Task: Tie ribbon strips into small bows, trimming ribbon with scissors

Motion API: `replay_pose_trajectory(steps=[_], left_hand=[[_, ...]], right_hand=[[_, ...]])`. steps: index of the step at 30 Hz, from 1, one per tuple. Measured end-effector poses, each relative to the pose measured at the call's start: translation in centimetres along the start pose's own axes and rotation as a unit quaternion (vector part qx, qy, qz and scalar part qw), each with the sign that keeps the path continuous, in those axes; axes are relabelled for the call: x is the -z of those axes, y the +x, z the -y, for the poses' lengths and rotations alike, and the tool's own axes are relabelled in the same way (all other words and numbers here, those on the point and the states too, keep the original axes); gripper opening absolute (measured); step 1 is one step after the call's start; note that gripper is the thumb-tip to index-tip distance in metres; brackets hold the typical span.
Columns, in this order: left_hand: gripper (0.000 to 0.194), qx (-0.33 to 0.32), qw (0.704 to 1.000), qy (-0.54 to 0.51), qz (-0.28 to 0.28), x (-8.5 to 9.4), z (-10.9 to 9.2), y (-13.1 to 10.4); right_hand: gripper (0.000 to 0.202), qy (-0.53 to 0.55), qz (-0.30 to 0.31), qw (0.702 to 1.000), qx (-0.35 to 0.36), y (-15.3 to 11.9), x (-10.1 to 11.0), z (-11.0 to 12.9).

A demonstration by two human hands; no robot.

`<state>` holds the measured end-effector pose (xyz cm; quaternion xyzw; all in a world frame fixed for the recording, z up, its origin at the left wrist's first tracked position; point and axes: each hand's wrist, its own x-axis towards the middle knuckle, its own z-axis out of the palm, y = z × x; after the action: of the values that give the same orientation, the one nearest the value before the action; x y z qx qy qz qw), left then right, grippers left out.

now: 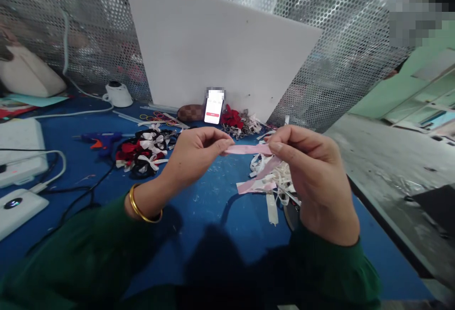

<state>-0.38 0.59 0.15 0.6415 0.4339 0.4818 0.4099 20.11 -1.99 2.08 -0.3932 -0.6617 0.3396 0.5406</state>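
Observation:
A pink ribbon is stretched level between my two hands, above the blue table. My left hand pinches one end between thumb and fingers. With a similar pinch, my right hand grips the ribbon farther along, and a pink tail hangs below it. Behind and under my right hand lies a pile of white and cream ribbon pieces, partly hidden. Left of my left hand is a heap of black, red and white bows.
A blue glue gun lies at left, near a white power bank and cables. A lit phone leans against a white board. Red and white bows are heaped beside it. The table's right edge borders the floor.

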Motion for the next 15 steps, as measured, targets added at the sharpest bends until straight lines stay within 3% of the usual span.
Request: replay_pose_trajectory(steps=[6, 11, 15], left_hand=[[0.028, -0.036, 0.996, -0.062, -0.055, 0.5, 1.5, 0.9], [0.036, -0.026, 0.988, -0.115, -0.1, 0.5, 2.1, 1.3], [0.038, -0.041, 0.987, -0.091, -0.127, 0.3, 2.0, 1.2]], right_hand=[[0.013, 0.033, 0.051, 0.998, -0.029, 0.1, 0.2, -0.2], [0.013, 0.036, 0.036, 0.998, -0.022, 0.0, 0.4, 0.0], [0.014, 0.04, 0.045, 0.998, -0.025, 0.1, 0.4, -0.2]])
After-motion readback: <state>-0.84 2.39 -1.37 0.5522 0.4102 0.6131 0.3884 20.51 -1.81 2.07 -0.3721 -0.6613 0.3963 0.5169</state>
